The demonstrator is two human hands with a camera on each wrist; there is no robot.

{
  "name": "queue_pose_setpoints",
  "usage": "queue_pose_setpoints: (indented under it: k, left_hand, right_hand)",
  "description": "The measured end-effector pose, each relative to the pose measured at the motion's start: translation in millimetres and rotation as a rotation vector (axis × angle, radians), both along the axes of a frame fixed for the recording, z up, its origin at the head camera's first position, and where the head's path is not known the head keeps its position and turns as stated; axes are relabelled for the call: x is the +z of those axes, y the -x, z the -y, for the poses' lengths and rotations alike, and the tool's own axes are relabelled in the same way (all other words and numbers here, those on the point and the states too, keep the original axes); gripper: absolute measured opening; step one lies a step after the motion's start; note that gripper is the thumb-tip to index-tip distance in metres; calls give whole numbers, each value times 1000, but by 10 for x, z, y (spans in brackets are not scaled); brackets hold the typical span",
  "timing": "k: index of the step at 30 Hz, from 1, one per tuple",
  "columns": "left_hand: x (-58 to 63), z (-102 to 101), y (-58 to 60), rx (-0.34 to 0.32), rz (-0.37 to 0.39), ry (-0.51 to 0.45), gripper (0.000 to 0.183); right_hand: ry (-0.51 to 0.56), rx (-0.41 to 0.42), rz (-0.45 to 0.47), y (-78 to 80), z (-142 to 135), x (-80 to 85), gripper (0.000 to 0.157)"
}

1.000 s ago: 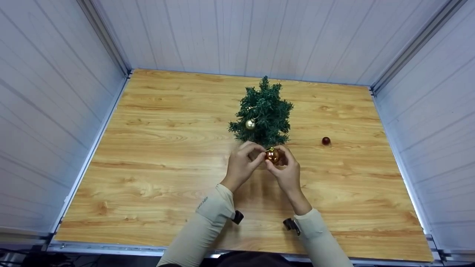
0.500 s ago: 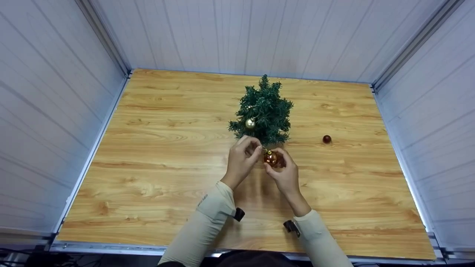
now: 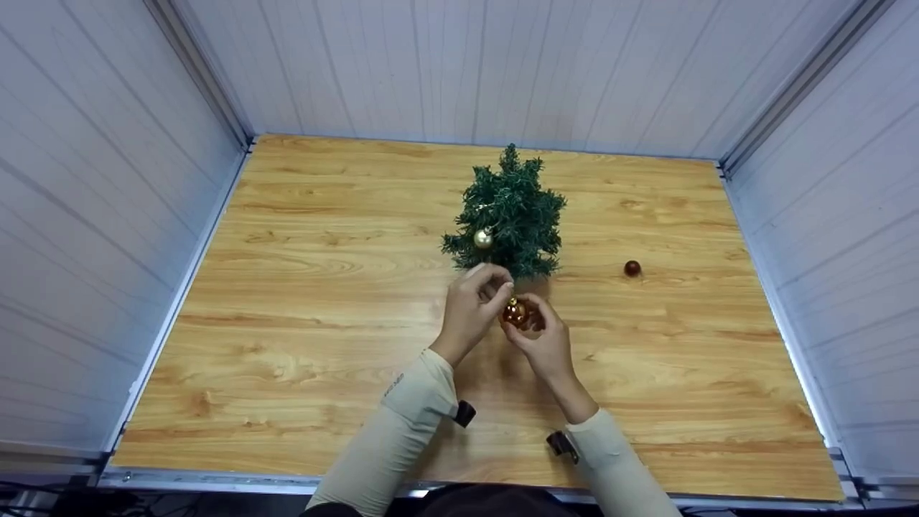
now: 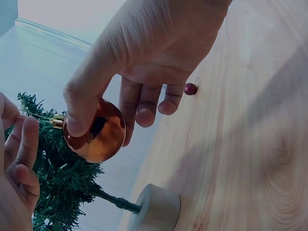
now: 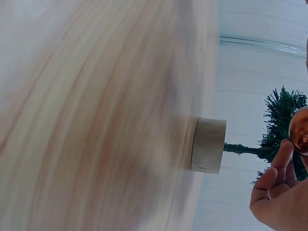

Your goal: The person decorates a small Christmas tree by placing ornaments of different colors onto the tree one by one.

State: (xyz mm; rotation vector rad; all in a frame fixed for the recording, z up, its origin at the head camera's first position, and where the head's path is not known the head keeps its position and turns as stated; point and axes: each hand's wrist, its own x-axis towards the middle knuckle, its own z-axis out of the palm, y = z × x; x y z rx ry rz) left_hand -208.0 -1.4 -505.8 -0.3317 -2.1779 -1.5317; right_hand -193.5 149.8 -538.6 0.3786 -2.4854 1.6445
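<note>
At the near edge of the bench (image 3: 287, 359), the left sleeve (image 3: 391, 438) and right sleeve (image 3: 621, 463) enter side by side. A black wrist device projects from the inner side of each: left device (image 3: 464, 413), right device (image 3: 562, 445). Both forearms extend forward and converge in front of the tree.

The right hand (image 3: 546, 348) grasps a copper-orange bauble (image 4: 108, 139) between thumb and fingers, raised above the bench surface. The thumb lies across the bauble; the outer fingers are loosely bent beside it. The bauble's gold cap (image 4: 57, 121) points upward, toward the left hand (image 3: 467, 309). The left hand pinches the thin string (image 4: 39, 116) attached to the cap, with its fingers folded in.

Directly beyond both hands stands a small green artificial Christmas tree (image 3: 513, 208), upright on a round wooden base (image 5: 208, 145). In the head view, the hands and lower branches obstruct the base; both wrist views expose it. A pale gold bauble (image 3: 483, 238) hangs on the tree's left front. A dark red bauble (image 3: 632, 268) rests on the bench to the right, well apart from the hands.

White panelled walls (image 3: 459, 72) enclose the bench at the rear and both sides.
</note>
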Motion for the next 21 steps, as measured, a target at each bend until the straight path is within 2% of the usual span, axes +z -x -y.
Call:
queue_pose_setpoints:
  k: [2,5,11,15,21]
  left_hand:
    - [3,-7,0,-1,4,3,5]
    - [-8,-16,5,-7,8,6,6]
    - [-21,-34,7,-35,21,-9,6]
    - [-18,-46,7,-53,47,-17,6]
    - [-17,-53,5,-66,76,-41,5]
  right_hand:
    - [2,0,-1,37,-19,-84,45]
    - [5,10,-2,52,-36,-118,45]
    - [-20,38,8,56,-57,-110,45]
    - [-40,30,-20,74,-80,-67,47]
    - [32,-43,-78,-58,-24,491,31]
